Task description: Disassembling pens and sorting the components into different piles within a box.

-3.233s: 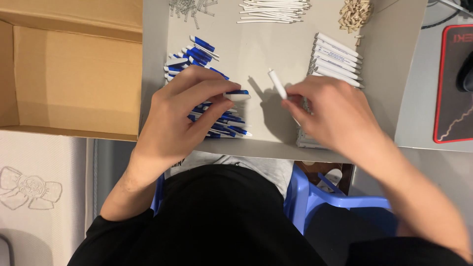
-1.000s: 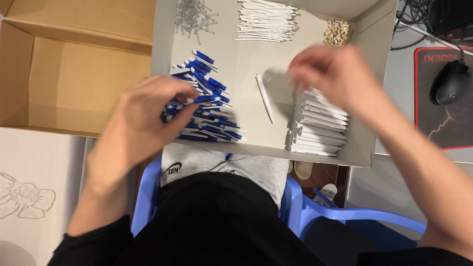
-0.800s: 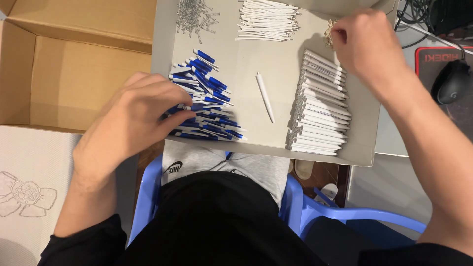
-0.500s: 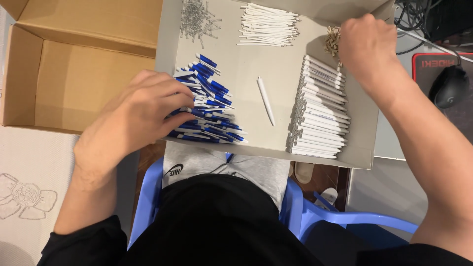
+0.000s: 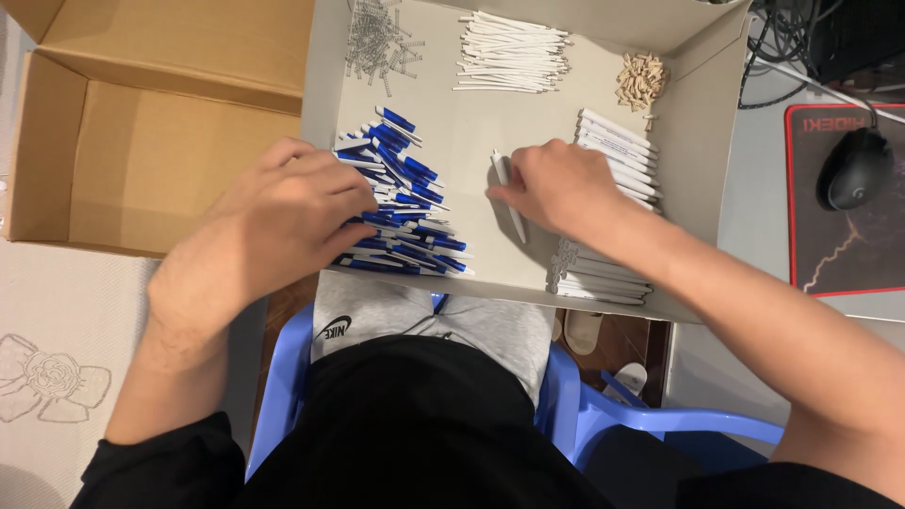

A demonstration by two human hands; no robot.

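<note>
left grip [image 5: 283, 221] curled on blue clips [image 5: 405, 212]; right grip [image 5: 556, 188] pinching white barrel [image 5: 509, 203]; grey tray [image 5: 471, 123].

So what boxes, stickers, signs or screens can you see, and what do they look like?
Brown box: far left, open, plain cardboard, flaps folded out.
Grey tray box: middle, on the person's lap, shallow grey card with upright walls, holding pen parts; the left hand rests on its blue parts.
Mouse mat: far right, black with a red border and printed lettering, under a black mouse.
No screens or signs.
</note>
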